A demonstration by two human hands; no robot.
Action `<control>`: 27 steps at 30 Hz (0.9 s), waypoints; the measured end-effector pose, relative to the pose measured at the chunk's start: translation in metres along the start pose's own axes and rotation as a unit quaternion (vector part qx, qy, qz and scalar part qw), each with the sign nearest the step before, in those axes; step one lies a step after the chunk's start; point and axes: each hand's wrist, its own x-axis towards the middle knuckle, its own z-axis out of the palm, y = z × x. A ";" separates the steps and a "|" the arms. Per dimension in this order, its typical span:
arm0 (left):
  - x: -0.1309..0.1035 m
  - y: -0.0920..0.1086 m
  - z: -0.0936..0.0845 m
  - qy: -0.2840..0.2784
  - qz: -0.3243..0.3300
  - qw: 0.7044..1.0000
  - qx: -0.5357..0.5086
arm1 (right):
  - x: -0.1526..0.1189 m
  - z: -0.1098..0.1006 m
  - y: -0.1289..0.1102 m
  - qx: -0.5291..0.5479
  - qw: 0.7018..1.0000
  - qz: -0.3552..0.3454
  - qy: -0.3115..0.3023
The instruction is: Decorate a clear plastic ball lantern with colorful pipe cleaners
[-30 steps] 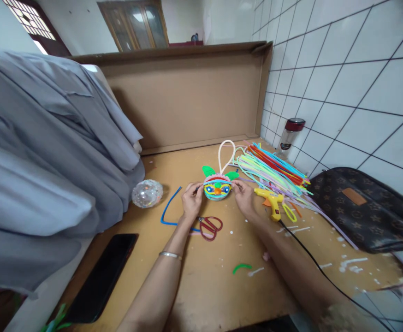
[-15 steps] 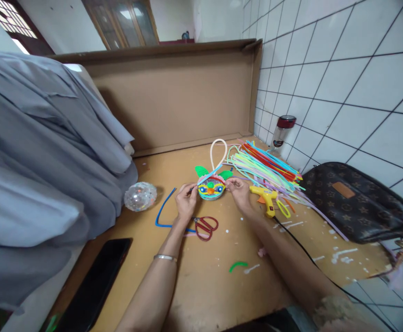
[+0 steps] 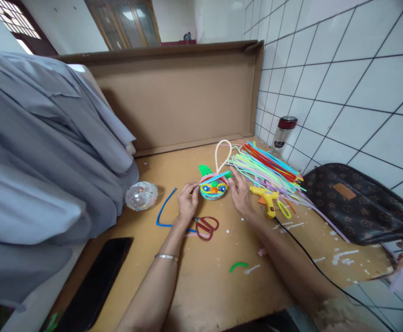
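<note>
A round ornament with a face (image 3: 213, 193) stands on the table between my hands. It has yellow-ringed blue eyes, an orange nose, a green ball above it, green leaf-like ears and a white loop (image 3: 223, 152) on top. A light-blue pipe cleaner (image 3: 215, 178) slants across its upper front. My left hand (image 3: 187, 200) is closed at the ornament's left side, pinching the pipe cleaner's lower end. My right hand (image 3: 240, 193) is at the right side, index finger raised and apart from the thumb, close to the strip's upper end; whether it touches is unclear.
Red-handled scissors (image 3: 206, 228) and a bent blue pipe cleaner (image 3: 160, 214) lie nearer me. To the right are a yellow glue gun (image 3: 269, 198), a pipe cleaner bundle (image 3: 267, 163), a bottle (image 3: 282, 133) and a brown bag (image 3: 357, 203). Leftward are a clear faceted ball (image 3: 141, 196) and a phone (image 3: 96, 283).
The light-blue strip's right end has swung right and down, lying flatter across the ornament. My right hand's fingers have spread and lifted from their pinch. My left hand stays at the left side.
</note>
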 end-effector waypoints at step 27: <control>0.008 0.001 0.008 0.004 -0.149 0.983 -0.107 | 0.003 0.008 0.026 0.141 0.978 0.153 0.015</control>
